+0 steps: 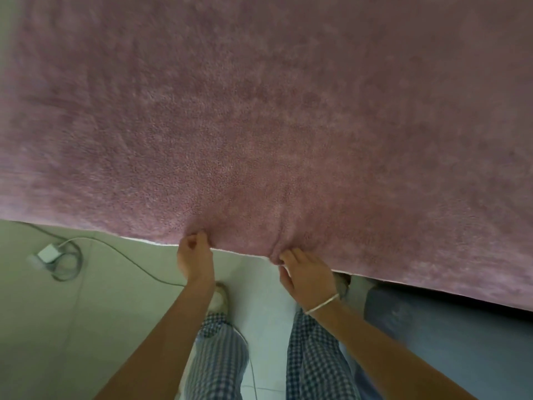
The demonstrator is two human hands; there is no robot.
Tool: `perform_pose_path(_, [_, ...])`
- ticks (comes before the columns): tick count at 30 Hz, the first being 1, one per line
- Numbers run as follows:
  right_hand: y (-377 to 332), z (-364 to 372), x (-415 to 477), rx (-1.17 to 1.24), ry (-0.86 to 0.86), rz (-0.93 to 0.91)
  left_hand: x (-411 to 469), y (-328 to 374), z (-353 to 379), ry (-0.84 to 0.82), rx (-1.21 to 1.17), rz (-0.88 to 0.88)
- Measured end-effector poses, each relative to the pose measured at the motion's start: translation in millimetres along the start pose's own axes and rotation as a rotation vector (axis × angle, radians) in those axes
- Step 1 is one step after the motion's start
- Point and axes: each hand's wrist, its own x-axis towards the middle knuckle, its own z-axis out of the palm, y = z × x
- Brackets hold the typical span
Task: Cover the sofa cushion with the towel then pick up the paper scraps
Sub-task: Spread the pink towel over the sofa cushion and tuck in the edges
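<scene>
A large pink fleecy towel [259,111] fills the upper two thirds of the view, spread out flat. My left hand [193,255] pinches its near edge, and my right hand [302,272] pinches the same edge a little to the right, where the cloth puckers. A blue-grey sofa cushion [447,342] shows at the lower right, its far part under the towel. No paper scraps are visible.
Pale tiled floor [101,313] lies below the towel edge. A white charger block [48,253] with a coiled grey cable [135,262] sits on the floor at the left. My legs in checked trousers [219,362] stand between floor and cushion.
</scene>
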Motion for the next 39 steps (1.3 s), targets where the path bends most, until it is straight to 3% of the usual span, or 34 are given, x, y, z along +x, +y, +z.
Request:
perform_pose_path(5, [-32, 13, 35, -0.186, -0.175, 0.060, 14, -3, -4, 0.057, -0.167, -0.200])
perform_pose_path(9, [-38, 11, 56, -0.324, -0.150, 0.065, 11, -3, -8, 0.016, -0.424, -0.347])
perform_pose_path(15, [-53, 11, 61, -0.331, -0.227, 0.009, 36, 5, -37, 0.114, -0.459, -0.250])
perform_pose_path(18, [-63, 0, 62, -0.341, -0.356, 0.015, 40, 1, -44, 0.102, -0.472, -0.280])
perform_pose_path(22, [-75, -13, 69, -0.199, -0.655, 0.104, 51, 4, -49, -0.037, -0.557, -0.423])
perform_pose_path(24, [-80, -10, 69, -0.238, -0.580, 0.039, 63, 6, -58, -0.073, -0.601, -0.465])
perform_pose_path(25, [-86, -6, 68, -0.241, -0.459, -0.017, 70, 8, -64, -0.091, -0.626, -0.466])
perform_pose_path(29, [-121, 12, 82, -0.180, -0.338, -0.064, 93, 21, -88, -0.122, -0.777, -0.457])
perform_pose_path(39, [-193, 52, 130, -0.331, -0.443, -0.248, 167, 41, -147, -0.074, -1.039, -0.376])
